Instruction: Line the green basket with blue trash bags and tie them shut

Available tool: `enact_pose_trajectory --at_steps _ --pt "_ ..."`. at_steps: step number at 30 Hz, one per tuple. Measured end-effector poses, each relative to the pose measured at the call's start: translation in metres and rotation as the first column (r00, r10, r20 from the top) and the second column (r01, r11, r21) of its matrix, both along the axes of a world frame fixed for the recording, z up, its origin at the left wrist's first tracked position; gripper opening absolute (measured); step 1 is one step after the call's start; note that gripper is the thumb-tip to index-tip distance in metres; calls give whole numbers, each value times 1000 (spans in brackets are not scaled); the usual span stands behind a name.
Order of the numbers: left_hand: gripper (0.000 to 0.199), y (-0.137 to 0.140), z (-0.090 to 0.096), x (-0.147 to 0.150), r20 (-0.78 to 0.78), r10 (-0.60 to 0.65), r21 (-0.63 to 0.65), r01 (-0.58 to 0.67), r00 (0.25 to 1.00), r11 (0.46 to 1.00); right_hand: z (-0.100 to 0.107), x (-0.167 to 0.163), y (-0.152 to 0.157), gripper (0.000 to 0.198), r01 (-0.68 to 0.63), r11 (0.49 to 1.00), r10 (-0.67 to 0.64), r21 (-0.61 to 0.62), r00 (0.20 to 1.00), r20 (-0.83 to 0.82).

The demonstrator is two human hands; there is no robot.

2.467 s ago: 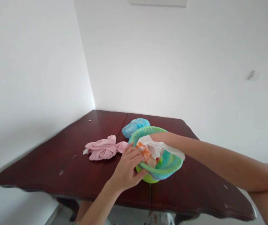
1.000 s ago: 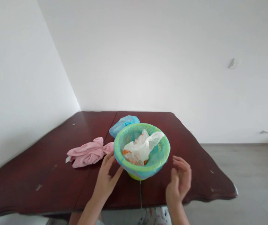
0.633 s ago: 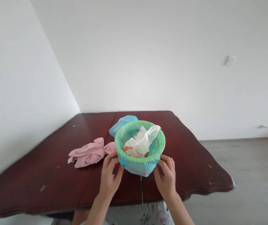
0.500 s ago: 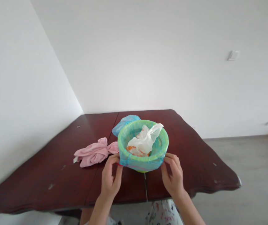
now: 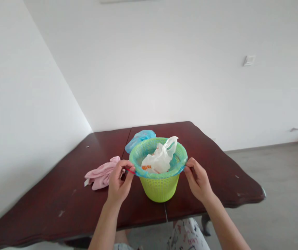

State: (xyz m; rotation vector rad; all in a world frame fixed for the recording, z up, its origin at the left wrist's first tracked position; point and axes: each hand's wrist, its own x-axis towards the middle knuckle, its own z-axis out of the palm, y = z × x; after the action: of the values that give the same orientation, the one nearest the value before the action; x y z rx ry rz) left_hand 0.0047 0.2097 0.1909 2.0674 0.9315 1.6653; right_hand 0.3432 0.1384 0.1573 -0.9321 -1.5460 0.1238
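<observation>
A yellow-green plastic basket [image 5: 159,189] stands upright on the dark red table [image 5: 68,194]. A thin blue plastic bag [image 5: 162,174] lines it, its edge lying along the basket's rim. Inside rests a crumpled white plastic bag [image 5: 159,160] with orange print, one handle sticking up. At the rim's left side, my left hand [image 5: 120,180] pinches the blue bag's edge, where a red drawstring shows. My right hand [image 5: 198,178] pinches the same edge at the right side of the rim.
A folded pink cloth [image 5: 100,173] lies left of the basket, partly behind my left hand. Behind the basket sits a crumpled blue plastic bag [image 5: 140,138]. White walls border the table at the left and back. A light switch [image 5: 249,60] is on the back wall.
Both hands have raised the blue bag's edge from below the rim up to it, so the basket's yellow-green side now shows. The view has shifted slightly.
</observation>
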Motion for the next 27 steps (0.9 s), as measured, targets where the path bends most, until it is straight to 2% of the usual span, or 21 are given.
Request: enact_pose_trajectory --at_steps 2,6,11,14,16,18,23,27 --pt "22 -1 5 -1 -46 -50 40 52 998 998 6 0 -7 30 -40 999 40 -15 998 49" --pt "37 -7 10 0 -94 -126 49 131 988 990 16 0 -19 31 -58 996 70 -67 980 186" --pt "38 -4 12 6 -18 -125 -6 125 992 992 22 12 -20 27 -30 991 56 -129 977 208" --pt "40 0 16 12 -64 -98 -49 95 993 994 21 20 -18 25 -3 994 27 -107 976 217" --pt "43 1 20 17 -112 -71 -69 64 991 996 20 23 -18 24 -34 995 48 -89 985 169" --pt "45 1 23 22 -159 -20 -69 9 987 998 19 24 -19 22 -122 989 129 -89 989 75" --pt "42 -2 25 35 -186 153 -14 -158 971 987 18 29 -18 27 -346 930 333 -128 936 -109" --pt "42 -5 23 40 -192 197 26 -195 961 980 18 31 -9 26 -345 930 321 -125 931 -175"
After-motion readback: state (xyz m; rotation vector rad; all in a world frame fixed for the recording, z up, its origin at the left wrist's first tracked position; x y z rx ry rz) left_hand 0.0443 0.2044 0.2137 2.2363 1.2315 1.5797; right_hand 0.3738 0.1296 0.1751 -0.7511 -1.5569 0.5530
